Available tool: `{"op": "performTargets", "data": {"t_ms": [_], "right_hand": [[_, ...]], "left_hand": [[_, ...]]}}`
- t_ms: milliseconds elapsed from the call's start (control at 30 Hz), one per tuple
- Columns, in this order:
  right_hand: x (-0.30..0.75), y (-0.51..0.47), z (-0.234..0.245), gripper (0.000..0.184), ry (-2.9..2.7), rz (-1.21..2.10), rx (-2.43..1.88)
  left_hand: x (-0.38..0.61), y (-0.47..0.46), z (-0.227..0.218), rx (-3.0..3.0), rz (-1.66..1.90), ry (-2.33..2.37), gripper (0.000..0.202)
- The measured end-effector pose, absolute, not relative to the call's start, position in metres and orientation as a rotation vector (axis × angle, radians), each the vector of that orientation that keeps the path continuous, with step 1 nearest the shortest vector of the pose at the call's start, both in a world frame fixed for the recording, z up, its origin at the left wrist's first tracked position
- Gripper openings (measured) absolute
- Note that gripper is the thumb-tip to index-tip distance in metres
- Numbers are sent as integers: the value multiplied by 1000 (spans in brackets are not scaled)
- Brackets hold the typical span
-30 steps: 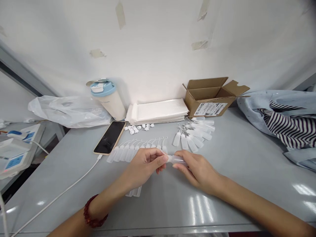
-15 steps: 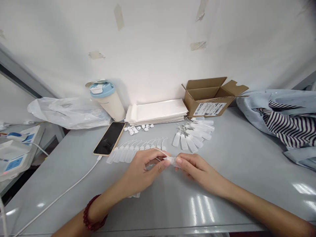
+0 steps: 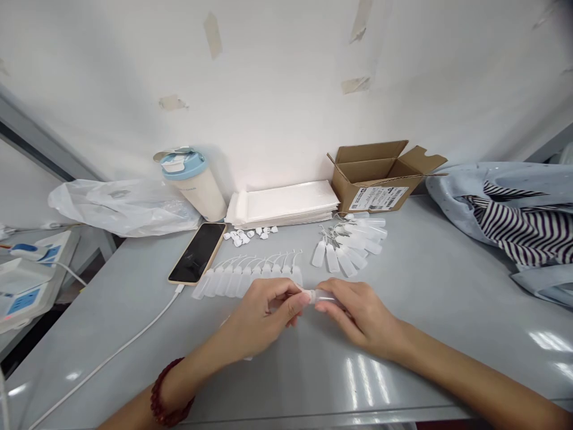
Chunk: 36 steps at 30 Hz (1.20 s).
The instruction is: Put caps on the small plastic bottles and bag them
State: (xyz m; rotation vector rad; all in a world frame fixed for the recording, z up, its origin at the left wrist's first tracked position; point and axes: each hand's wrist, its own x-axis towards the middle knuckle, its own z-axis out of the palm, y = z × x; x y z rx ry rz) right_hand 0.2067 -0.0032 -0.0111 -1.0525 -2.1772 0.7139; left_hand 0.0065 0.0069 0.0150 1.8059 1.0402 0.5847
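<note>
Surface [image 3: 425, 292] smooth, shiny. Held tube [image 3: 325, 297] cloudy plastic; row of tubes [image 3: 235, 280] same. Box [image 3: 340, 185] matt cardboard. Bag [image 3: 119, 209] thin, crinkly plastic. Phone screen [image 3: 198, 254] smooth, glossy. Cloth [image 3: 528, 224] soft-looking, matt. Cup [image 3: 203, 194] dull, lid [image 3: 190, 168] plastic.

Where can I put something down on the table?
Bare table: between the striped cloth, the fanned tubes and the right hand; also between the cable and the bracelet. Crowded: the back, with bag, cup, white stack and box; in front, phone, white bits and tube row.

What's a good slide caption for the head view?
Left hand and right hand grip opposite ends of a bottle over a grey table, near a bottle row, white pieces and an open box.
</note>
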Motion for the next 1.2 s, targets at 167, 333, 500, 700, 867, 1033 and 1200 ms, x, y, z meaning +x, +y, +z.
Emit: {"op": "performTargets", "data": {"t_ms": [167, 333, 500, 700, 867, 1033, 1200], "right_hand": [[204, 2, -2, 45, -1572, 1781, -1157], [205, 5, -5, 45, -1277, 2072, -1103], [204, -1, -1, 43, -1704, 1620, -1148], [206, -1, -11, 23, -2209, 447, -999], [208, 0, -21, 20, -2236, -36, -773], [207, -1, -12, 22, -2058, 683, -970], [206, 3, -5, 33, -1718, 1419, -1131]], "left_hand": [[2, 5, -4, 2377, 853, 802, 13], [1, 7, -7, 2390, 816, 778, 16], [6, 7, 7, 1996, 616, 977, 23], [5, 12, 11, 1453, 593, 1021, 34], [2, 13, 15, 1338, 501, 914, 40], [2, 6, 1, 2124, 750, 991, 24], [-1, 8, -19, 2726, 942, 804, 12]]}}
